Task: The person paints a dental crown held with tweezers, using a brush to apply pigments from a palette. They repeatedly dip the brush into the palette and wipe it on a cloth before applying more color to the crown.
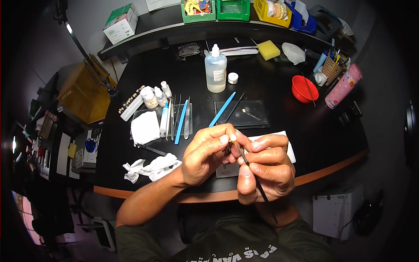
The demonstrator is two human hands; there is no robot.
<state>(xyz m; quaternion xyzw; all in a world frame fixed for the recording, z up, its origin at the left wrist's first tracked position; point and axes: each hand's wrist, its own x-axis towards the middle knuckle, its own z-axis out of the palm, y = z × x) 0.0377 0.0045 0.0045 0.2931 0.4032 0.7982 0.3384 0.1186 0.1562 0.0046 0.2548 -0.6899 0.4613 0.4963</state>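
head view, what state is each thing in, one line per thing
Left hand: pinching a small pale piece
Right hand: gripping a thin dark tool
Clear bottle: upright, capped, partly filled
Red bowl: open, thin stick across it
Pink bottle: capped
White tissue: crumpled
Wicker holder: open, filled

Held tool point(260, 188) looked smooth. Tabletop point(316, 126) appeared smooth, faintly glossy; its edge strip point(104, 190), wood-like. Bottle point(216, 72) was translucent plastic; bowl point(300, 96), glossy plastic. Sponge point(268, 50) looked matt, porous; basket point(332, 70), woven, rough. Tissue point(161, 167) was crumpled, papery.
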